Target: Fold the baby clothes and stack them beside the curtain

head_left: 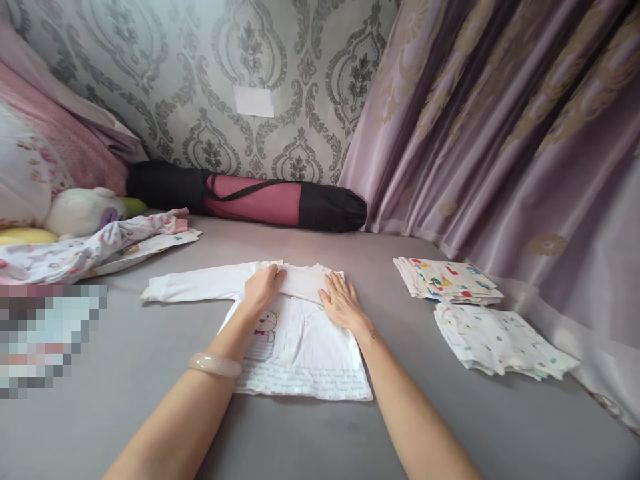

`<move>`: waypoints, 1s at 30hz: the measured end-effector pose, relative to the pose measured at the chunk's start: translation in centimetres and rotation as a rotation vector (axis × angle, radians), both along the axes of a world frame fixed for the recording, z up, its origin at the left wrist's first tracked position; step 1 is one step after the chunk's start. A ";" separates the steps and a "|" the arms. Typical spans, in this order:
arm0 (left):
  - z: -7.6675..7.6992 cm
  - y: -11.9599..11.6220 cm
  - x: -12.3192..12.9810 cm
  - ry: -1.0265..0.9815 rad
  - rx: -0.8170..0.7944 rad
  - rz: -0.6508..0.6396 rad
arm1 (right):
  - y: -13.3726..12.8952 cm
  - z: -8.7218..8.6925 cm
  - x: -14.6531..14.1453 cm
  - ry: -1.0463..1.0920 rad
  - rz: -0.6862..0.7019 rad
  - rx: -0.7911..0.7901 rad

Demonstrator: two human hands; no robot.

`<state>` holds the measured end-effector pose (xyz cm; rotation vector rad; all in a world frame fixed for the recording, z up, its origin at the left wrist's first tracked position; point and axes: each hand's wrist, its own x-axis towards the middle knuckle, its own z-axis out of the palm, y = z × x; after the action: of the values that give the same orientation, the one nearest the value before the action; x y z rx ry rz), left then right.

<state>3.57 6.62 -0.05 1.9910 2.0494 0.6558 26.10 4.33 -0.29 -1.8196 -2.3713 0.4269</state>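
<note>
A small white long-sleeved baby shirt lies front up on the grey sheet, with a bear print on its chest and small lettering along the hem. One sleeve stretches out to the left, while the other is folded across the top of the chest. My left hand is closed at the end of the folded sleeve, its fingertips partly hidden. Flat against the shirt's right shoulder and the fold, my right hand rests with fingers spread. A bracelet circles my left wrist.
Two folded patterned garments, one with colourful prints and one paler, lie at right. Patterned clothes and a white plush toy are at left. A black-and-pink long bag lies along the wall, beside purple curtains.
</note>
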 end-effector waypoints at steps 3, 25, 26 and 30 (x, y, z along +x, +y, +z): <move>0.7 -0.7 -0.1 0.168 -0.084 0.012 | 0.1 0.0 -0.1 -0.006 -0.010 -0.003; 0.8 -1.0 -0.4 0.055 -0.128 0.032 | 1.2 3.2 -2.7 -0.236 -0.004 -0.064; 1.0 -1.1 -0.5 0.041 -0.128 0.022 | 1.1 3.3 -3.5 -0.212 0.014 -0.028; 1.6 -1.3 -0.8 -0.025 -0.065 -0.019 | 0.6 3.1 -6.9 -0.103 0.132 0.002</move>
<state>2.73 5.30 1.51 1.9546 2.0084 0.5991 19.21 4.94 2.76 -1.7300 -2.5693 0.3520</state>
